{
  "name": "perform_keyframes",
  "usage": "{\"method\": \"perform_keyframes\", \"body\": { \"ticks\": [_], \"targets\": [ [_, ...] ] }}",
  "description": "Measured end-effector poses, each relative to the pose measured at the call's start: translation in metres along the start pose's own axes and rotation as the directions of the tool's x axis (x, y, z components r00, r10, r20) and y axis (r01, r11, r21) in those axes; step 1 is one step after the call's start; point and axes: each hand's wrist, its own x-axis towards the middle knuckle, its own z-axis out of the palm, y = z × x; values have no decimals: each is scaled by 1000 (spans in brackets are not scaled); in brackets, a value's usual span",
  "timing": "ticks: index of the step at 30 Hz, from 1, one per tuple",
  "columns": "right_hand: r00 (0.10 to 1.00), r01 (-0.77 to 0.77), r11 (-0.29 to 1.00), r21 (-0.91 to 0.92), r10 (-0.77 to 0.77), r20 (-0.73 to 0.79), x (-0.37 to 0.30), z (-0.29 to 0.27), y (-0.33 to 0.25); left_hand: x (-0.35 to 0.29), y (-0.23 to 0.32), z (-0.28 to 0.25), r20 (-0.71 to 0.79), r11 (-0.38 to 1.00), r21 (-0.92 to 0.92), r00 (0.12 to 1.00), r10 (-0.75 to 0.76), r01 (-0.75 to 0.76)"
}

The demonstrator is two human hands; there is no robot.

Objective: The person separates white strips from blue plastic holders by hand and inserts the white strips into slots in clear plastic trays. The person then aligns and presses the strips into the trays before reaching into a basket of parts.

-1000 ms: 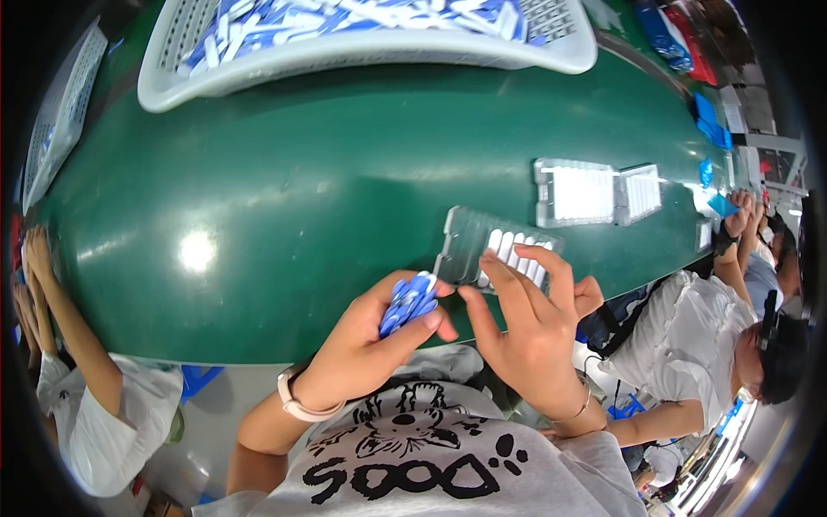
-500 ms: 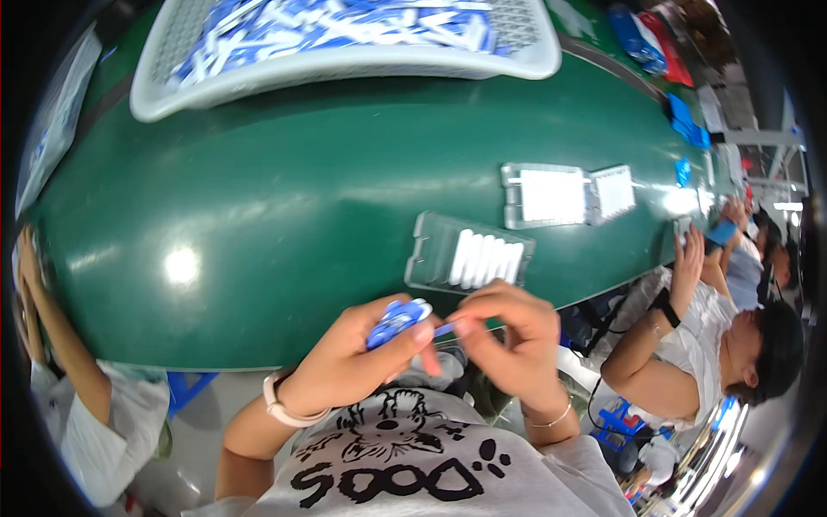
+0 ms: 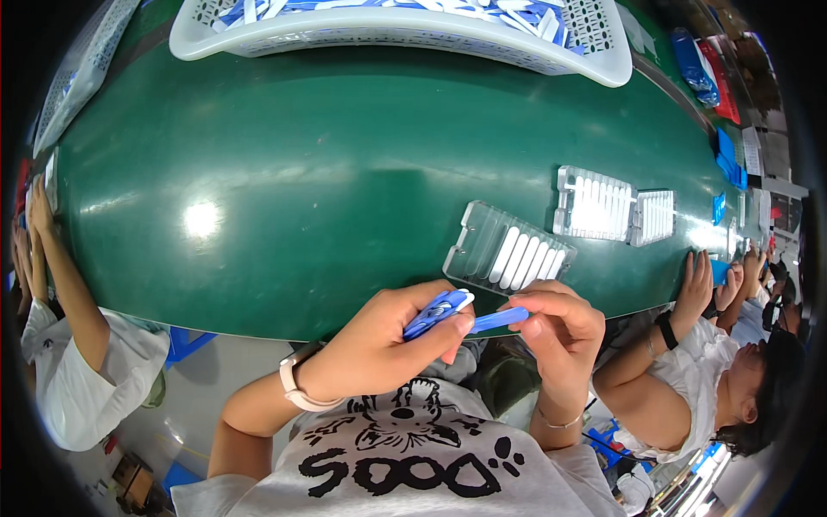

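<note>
My left hand [image 3: 379, 345] is closed around a bundle of blue and white flat plastic sticks [image 3: 438, 314], at the table's near edge. One blue stick [image 3: 501, 319] reaches from the left fingertips to my right hand [image 3: 562, 332], whose thumb and index finger pinch its far end. Just beyond the right hand lies a clear plastic tray [image 3: 468, 244] with several white sticks side by side in its right part. The slots on its left hold no sticks.
More clear trays with white sticks [image 3: 603, 207] lie farther right. At the far side stands a white perforated basket [image 3: 388, 33] full of blue and white sticks. Other people sit close on both sides, a person's arm [image 3: 663, 336] at the right. The table [image 3: 284, 181] is green.
More of the blue stick now shows between my hands, the right one pinching its outer end. The whole view has shifted, so the basket and trays appear farther right.
</note>
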Motion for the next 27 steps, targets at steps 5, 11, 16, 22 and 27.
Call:
{"method": "perform_keyframes", "body": {
  "ticks": [5,11,16,22,27],
  "targets": [
    [998,66,997,-46,-67,-14,4,-12,7,6,0,9,-84,998,45,995,45,-41],
    [993,105,992,-63,-102,54,12,-16,10,10,0,5,-155,970,218,977,144,-108],
    [995,99,994,-54,-98,33,7,-3,1,12,-1,2,-199,945,269,949,245,-188],
    [870,294,375,-879,-487,83,15,9,5,8,4,-14,77,768,-620,987,-143,160],
    [942,238,380,-894,-315,117,6,25,11,3,7,-13,98,807,-573,990,-105,142]
  ]
}}
